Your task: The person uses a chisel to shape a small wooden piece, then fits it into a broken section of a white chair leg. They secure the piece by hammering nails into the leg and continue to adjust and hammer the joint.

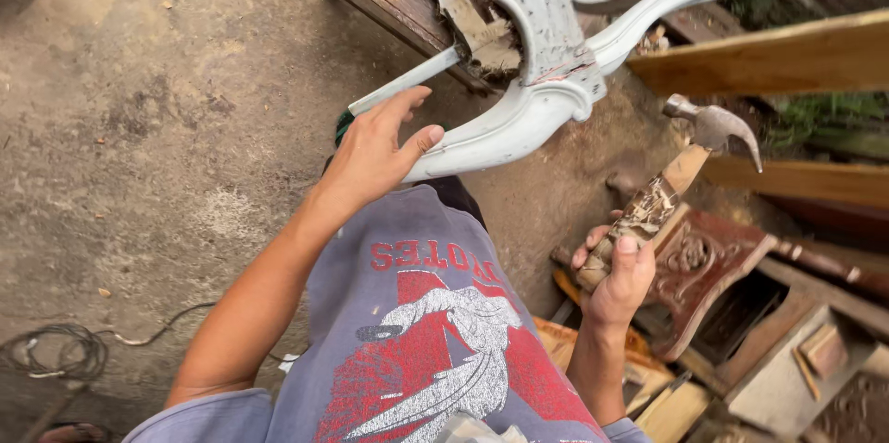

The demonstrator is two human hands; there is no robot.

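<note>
Over the dirt floor, head view: left hand (375, 151), fingers loosely spread, rests on the pale grey curved carved-wood furniture leg (519, 124), long axis up-right, away from the body. Right hand (616, 272) grips one steel claw hammer with worn wooden handle (676, 170), raised just right of it. One leg piece, one hammer.

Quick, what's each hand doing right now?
Left hand: open, resting on the white carved frame.
Right hand: closed around the hammer.
</note>
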